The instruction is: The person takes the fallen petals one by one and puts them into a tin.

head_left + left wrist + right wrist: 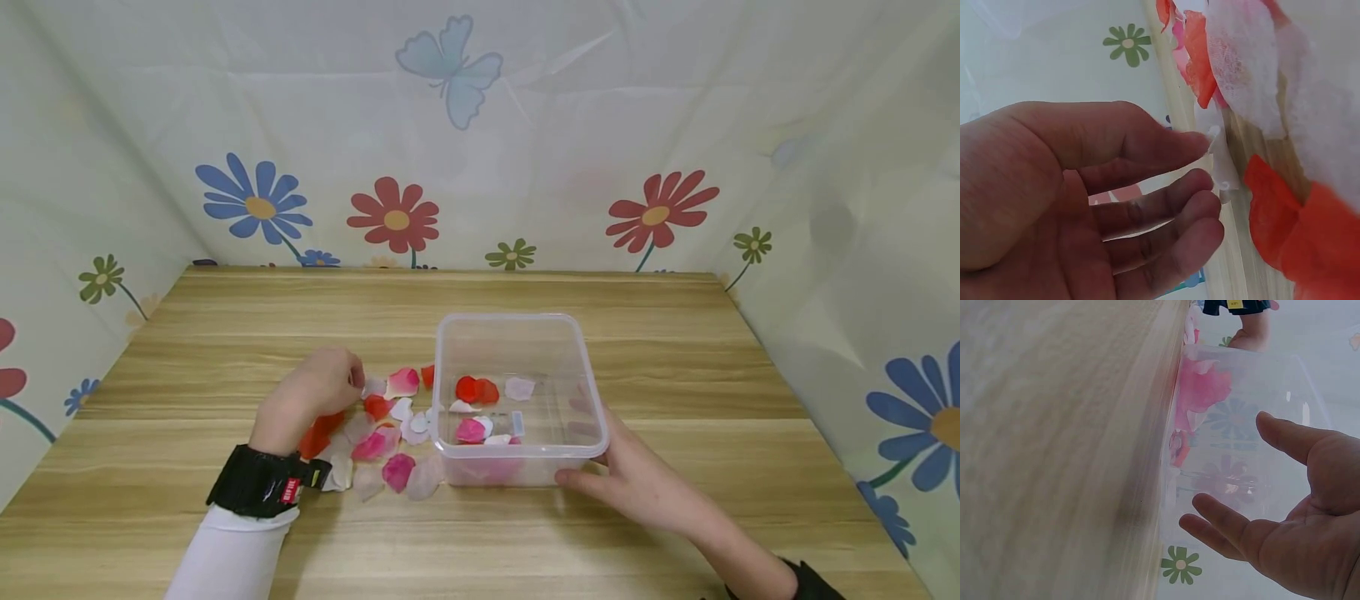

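A see-through plastic box [521, 467] stands on the table with several red, pink and white artificial petals inside, such as a red petal [467, 389]. To its left lies a loose spread of petals, among them a magenta petal [398, 472]. My left hand [311, 396] is over the far left part of the spread, thumb and forefinger pinching a white petal [1225, 165] at its edge. At the box's right side, my right hand [626, 475] rests with fingers spread and thumb apart, touching the wall near the front corner.
The wood-grain table [660, 333] meets a white flowered cloth [555, 167] at the back and both sides. Red petals [318, 435] lie under and beside the left wrist, which wears a black band [251, 482].
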`<action>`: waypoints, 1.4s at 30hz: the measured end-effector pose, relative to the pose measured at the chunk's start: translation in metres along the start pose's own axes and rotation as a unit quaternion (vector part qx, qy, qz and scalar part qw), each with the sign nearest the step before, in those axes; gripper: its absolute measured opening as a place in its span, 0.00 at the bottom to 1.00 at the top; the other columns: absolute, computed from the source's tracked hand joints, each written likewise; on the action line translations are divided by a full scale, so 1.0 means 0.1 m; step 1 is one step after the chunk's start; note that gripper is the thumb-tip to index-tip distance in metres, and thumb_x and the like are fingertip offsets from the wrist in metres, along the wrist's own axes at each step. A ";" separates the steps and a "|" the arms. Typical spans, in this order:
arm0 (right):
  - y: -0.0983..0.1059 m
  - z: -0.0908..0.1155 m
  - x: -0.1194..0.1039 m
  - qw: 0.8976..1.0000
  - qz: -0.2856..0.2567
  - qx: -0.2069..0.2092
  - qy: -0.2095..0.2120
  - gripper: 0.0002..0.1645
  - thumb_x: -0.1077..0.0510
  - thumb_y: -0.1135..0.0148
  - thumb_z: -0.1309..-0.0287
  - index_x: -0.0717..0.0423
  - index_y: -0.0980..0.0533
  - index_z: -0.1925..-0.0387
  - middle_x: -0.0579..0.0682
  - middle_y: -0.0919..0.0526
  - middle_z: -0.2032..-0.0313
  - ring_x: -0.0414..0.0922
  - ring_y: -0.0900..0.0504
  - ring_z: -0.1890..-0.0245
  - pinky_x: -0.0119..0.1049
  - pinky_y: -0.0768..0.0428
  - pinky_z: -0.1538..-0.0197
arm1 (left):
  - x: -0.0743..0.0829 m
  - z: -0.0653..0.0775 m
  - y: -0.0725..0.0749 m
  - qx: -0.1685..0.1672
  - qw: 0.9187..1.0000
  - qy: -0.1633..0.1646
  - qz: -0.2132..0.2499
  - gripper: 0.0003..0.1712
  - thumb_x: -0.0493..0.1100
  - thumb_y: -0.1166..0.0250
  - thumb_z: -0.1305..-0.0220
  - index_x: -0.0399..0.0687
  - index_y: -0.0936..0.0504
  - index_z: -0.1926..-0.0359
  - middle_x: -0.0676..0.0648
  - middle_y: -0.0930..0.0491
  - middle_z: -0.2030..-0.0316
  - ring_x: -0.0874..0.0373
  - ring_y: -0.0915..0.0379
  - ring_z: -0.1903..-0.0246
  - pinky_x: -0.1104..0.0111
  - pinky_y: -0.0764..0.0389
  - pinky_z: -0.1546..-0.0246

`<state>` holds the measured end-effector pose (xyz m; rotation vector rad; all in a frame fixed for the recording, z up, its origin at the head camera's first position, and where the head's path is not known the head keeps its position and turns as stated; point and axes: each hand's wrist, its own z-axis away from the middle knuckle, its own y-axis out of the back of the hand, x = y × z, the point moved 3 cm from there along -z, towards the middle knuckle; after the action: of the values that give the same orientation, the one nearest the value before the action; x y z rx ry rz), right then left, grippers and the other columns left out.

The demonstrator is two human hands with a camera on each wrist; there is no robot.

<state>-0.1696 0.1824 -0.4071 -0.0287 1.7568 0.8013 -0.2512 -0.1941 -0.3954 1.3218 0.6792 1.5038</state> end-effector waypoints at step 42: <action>0.00 0.01 0.00 1.000 -0.003 -0.003 0.007 0.61 0.61 0.24 0.42 0.49 0.54 0.19 0.64 0.36 0.31 0.59 0.26 0.37 0.47 0.24 0.39 | 0.47 0.23 0.24 0.195 0.969 -0.144 0.046 0.06 0.31 0.28 0.38 0.41 0.13 0.59 0.45 0.18 0.65 0.50 0.24 0.66 0.59 0.15 0.61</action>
<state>-0.1693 0.1832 -0.4074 -0.0430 1.7670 0.8037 -0.2330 -0.1647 -0.3496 1.8523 0.7560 1.2500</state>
